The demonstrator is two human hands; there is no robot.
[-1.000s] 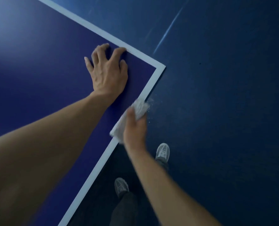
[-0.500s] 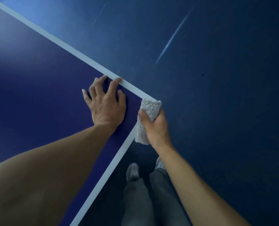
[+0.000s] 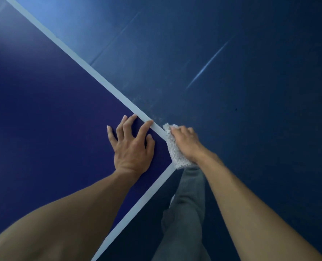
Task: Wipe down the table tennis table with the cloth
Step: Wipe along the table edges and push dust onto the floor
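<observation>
while the right hand (image 3: pixel 186 143) curls its fingers round the grey cloth (image 3: pixel 175 155), pressing it onto the corner of the table (image 3: pixel 43 110), the left hand (image 3: pixel 131 146) lies flat just beside, fingers spread, tips touching the white edge line (image 3: pixel 99 78). blue tabletop stretches left; dark floor (image 3: pixel 250 110) lies past both edges.

The person is wearing loose grey fabric trousers (image 3: pixel 184 213). One leg is showing, running from just below the middle of the view toward 6 o'clock, its cloth creasing in long folds and bunching into a bulge on its 9 o'clock side. A small pale patch (image 3: pixel 172 198) is peeking out at that same edge, too small to identify. The left forearm (image 3: pixel 71 213), entering from 7 o'clock, and the right forearm (image 3: pixel 250 204), entering from 5 o'clock, are showing bare to the frame edge. The left hand (image 3: pixel 131 147) is showing short pale fingernails and raised tendons across its back; the right hand (image 3: pixel 184 143) is showing mostly knuckles.
</observation>
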